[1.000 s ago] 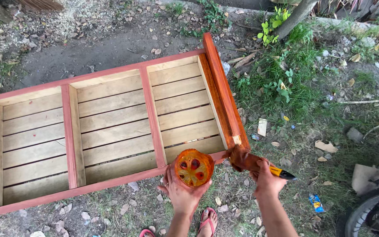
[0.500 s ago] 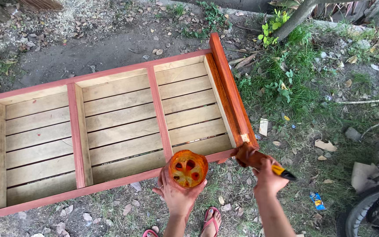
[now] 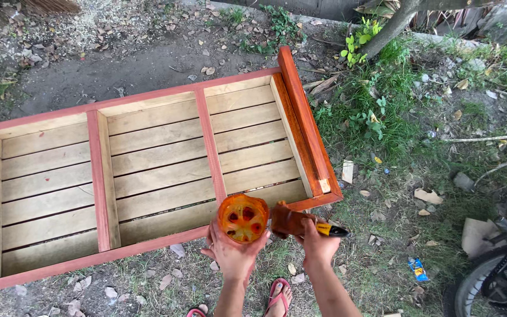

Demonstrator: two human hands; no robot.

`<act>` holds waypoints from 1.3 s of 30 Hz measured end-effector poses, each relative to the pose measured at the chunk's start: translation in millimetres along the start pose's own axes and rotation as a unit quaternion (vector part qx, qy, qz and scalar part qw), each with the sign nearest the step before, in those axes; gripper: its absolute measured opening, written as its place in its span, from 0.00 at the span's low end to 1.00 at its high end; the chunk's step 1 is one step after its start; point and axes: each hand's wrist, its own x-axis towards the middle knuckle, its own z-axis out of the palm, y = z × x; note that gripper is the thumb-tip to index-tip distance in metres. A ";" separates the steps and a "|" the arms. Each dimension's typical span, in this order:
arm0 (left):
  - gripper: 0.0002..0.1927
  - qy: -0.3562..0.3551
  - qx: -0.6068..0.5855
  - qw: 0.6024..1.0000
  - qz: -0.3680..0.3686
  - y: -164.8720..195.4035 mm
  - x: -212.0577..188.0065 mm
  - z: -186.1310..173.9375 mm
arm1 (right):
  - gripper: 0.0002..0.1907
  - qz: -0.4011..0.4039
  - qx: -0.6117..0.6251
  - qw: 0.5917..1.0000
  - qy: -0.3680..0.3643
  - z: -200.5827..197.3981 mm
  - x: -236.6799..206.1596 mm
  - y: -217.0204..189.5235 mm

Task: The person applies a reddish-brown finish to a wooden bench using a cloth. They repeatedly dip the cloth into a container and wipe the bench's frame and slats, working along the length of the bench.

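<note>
My left hand (image 3: 232, 252) holds a cut-off orange plastic cup (image 3: 243, 218) with red-brown stain in its bottom. My right hand (image 3: 318, 243) grips a paintbrush (image 3: 298, 222) with a yellow and black handle; its stained bristles point left, close beside the cup's rim. Both are held just in front of the near right corner of a large wooden frame (image 3: 209, 149) lying flat on the ground. Its rails are stained red-brown and its slats (image 3: 148, 158) are bare pale wood.
Bare dirt lies beyond the frame, grass and weeds (image 3: 377, 117) to its right. A bicycle wheel (image 3: 500, 282) stands at the lower right. Scraps of paper and dry leaves litter the ground. My feet in red sandals (image 3: 277, 296) show at the bottom.
The view has shifted slightly; the frame sits lower right in the picture. The cup and brush stay together in my hands, the brush head now closer to the cup.
</note>
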 end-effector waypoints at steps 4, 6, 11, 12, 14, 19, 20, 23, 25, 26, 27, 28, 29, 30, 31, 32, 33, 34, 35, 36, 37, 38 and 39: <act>0.63 -0.039 0.093 0.991 -0.084 0.7 6.1 -9.3 | 0.13 -0.042 0.028 0.998 0.044 -22.9 35.3 -25.2; 0.64 -0.029 0.102 0.992 -0.074 -3.6 8.6 -16.6 | 0.12 -0.070 0.005 0.997 0.045 -40.3 47.3 -31.8; 0.58 0.017 0.049 0.999 -0.011 -29.6 15.7 -43.9 | 0.12 -0.129 0.013 0.990 -0.057 -27.5 28.0 6.8; 0.57 0.018 0.050 0.998 -0.014 -36.8 16.3 -51.9 | 0.12 -0.138 0.000 0.988 -0.072 -15.2 17.1 22.4; 0.59 0.040 0.070 0.997 -0.020 -51.5 21.6 -69.9 | 0.13 -0.184 -0.047 0.976 -0.108 19.1 -9.5 57.9; 0.62 0.054 0.130 0.988 -0.070 -80.1 35.4 -115.0 | 0.14 -0.235 -0.080 0.958 -0.146 59.5 -56.2 114.1; 0.63 0.060 0.126 0.989 -0.057 -84.2 36.5 -122.3 | 0.15 -0.187 -0.053 0.969 -0.152 57.2 -52.5 111.7; 0.64 0.065 0.106 0.992 -0.037 -92.6 40.2 -136.3 | 0.13 -0.200 -0.061 0.970 -0.124 27.0 -18.7 78.2; 0.64 0.066 0.112 0.991 -0.029 -96.6 38.9 -143.5 | 0.15 -0.167 -0.021 0.986 -0.011 13.6 5.9 53.3; 0.64 0.070 0.124 0.990 -0.022 -98.2 38.5 -145.6 | 0.14 -0.152 -0.007 0.988 -0.005 7.2 8.9 49.2; 0.65 0.076 0.134 0.988 -0.012 -99.6 39.4 -146.9 | 0.13 -0.138 0.008 0.990 0.000 4.5 10.7 46.6; 0.63 0.059 0.107 0.992 -0.026 -100.8 39.3 -148.9 | 0.12 -0.125 0.025 0.992 0.006 5.8 6.7 48.5; 0.62 0.042 0.080 0.995 -0.040 -102.3 37.2 -152.4 | 0.12 -0.153 0.046 0.987 0.002 12.6 -3.6 57.4; 0.61 0.024 0.054 0.997 -0.054 -104.0 35.6 -155.9 | 0.13 -0.181 0.067 0.981 -0.002 24.4 -17.3 70.3; 0.61 0.032 0.055 0.997 -0.034 -106.2 35.5 -159.8 | 0.14 -0.208 0.088 0.974 -0.006 34.1 -31.8 80.4; 0.62 0.040 0.056 0.998 -0.015 -108.7 34.7 -163.9 | 0.13 -0.213 0.050 0.976 0.005 45.2 -48.9 91.1; 0.62 0.048 0.058 0.997 0.006 -112.0 34.9 -168.3 | 0.13 -0.217 0.013 0.976 0.016 63.5 -69.2 104.9; 0.62 0.055 0.069 0.996 0.015 -115.9 36.5 -173.0 | 0.12 -0.163 0.056 0.985 0.013 83.3 -90.7 116.3; 0.63 0.062 0.079 0.995 0.023 -120.2 37.6 -178.4 | 0.12 -0.109 0.098 0.989 0.010 98.5 -111.6 123.3; 0.63 0.068 0.090 0.993 0.031 -125.1 38.0 -184.4 | 0.12 -0.093 0.103 0.990 0.031 107.4 -129.0 125.1; 0.63 0.064 0.082 0.994 0.034 -130.4 38.6 -190.5 | 0.12 -0.077 0.108 0.990 0.052 114.9 -144.2 125.0; 0.63 0.060 0.074 0.995 0.038 -136.0 40.1 -196.1 | 0.13 -0.062 0.114 0.989 0.073 121.4 -156.5 123.8; 0.63 0.058 0.065 0.995 0.042 -140.4 42.3 -199.9 | 0.13 -0.056 0.121 0.988 0.079 126.5 -165.5 121.3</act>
